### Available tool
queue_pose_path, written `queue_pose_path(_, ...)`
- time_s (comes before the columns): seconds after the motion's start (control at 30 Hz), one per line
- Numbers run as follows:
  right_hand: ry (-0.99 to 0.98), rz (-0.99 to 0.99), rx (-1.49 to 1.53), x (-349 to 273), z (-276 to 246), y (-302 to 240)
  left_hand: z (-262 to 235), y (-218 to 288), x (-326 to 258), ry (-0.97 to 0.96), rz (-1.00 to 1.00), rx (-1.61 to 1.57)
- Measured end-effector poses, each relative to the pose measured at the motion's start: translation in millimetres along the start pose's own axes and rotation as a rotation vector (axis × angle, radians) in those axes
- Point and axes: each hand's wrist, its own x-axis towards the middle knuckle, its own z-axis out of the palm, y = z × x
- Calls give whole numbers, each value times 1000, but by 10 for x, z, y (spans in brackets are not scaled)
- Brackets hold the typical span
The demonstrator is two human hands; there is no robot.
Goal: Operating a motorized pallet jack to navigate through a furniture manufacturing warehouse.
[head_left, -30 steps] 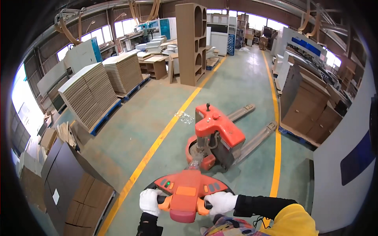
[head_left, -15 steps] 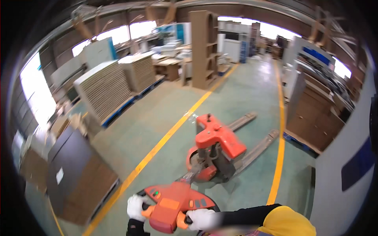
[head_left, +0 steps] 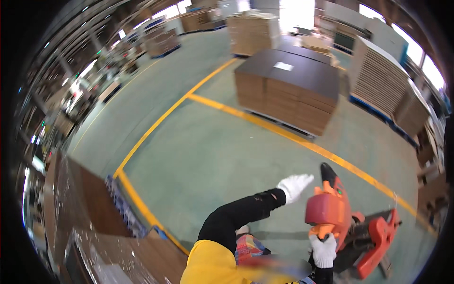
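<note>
My left hand (head_left: 294, 188), in a white glove, is stretched out with its fingers extended and nothing in it. It is off the handle, just left of the far orange grip. My right hand (head_left: 324, 251), also gloved in white, is wrapped round the near orange grip of the control handle (head_left: 320, 209). The handle belongs to a red-orange powered pallet jack (head_left: 377, 239), whose body stands at the lower right. Most of its forks are out of sight.
A stack of brown panels with a dark top (head_left: 302, 71) stands beyond a yellow floor line (head_left: 279, 128). Film-wrapped stacks (head_left: 118, 265) are close at the lower left. A pallet of pale boards (head_left: 378, 78) stands at the upper right.
My view has swung to the left, so the pallet jack now appears at the lower right. My left hand has let go of the handle; my right hand stays on its grip.
</note>
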Motion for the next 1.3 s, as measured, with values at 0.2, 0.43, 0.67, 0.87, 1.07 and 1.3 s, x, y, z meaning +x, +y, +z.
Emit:
queue_pose_path(0.2,-61,-291,123,-86,580,-337,-359,-733,-1849,-264,-316,-77)
queue_pose_path(0.43,-47,142,465,-774,1127,-1914,-1304,-1696,-3599,-218,-882,-242)
queue_pose_path(0.67,-291,-154,367,-342,1805,-2347,-1970,-2406,-4656,-191,-1176,-440)
queue_pose_path(0.87,-31,-150,59,-102,2584,-3012,-2159,-3007,-4935,8,-1214,-509)
queue_pose_path(1.07,130,-88,10,-103,3387,-3683,-2253,-3713,-5146,130,-1209,-490)
queue_pose_path(1.3,172,-90,475,980,4249,-3365,-2731,-5053,-5419,88,-1238,-457)
